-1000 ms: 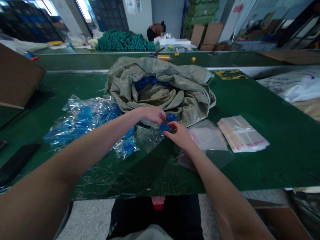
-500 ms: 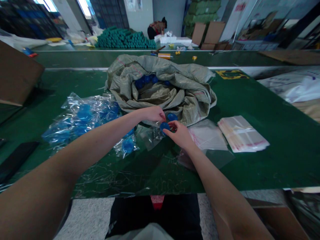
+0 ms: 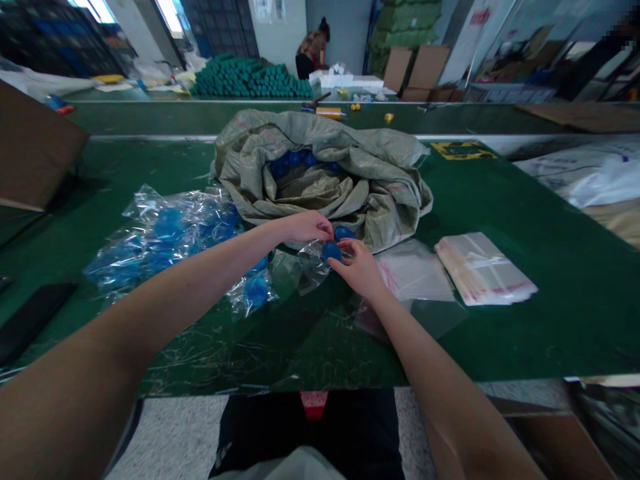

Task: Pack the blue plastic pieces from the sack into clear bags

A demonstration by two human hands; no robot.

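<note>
On the green table (image 3: pixel 565 327), I see the right hand (image 3: pixel 360 268) pinching a round blue piece (image 3: pixel 331 252) beside a clear bag (image 3: pixel 311 269); whether the left hand (image 3: pixel 311 227), fingers narrowed, grips anything, I cannot tell. From that piece, a woven sack (image 3: pixel 395 190) lies at twelve o'clock, bagged pieces (image 3: pixel 167 230) at nine.

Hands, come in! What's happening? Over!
Right hand: holding round blue piece. Left hand: beside it, at clear bag, grip unclear. Sack: just behind both hands.
</note>
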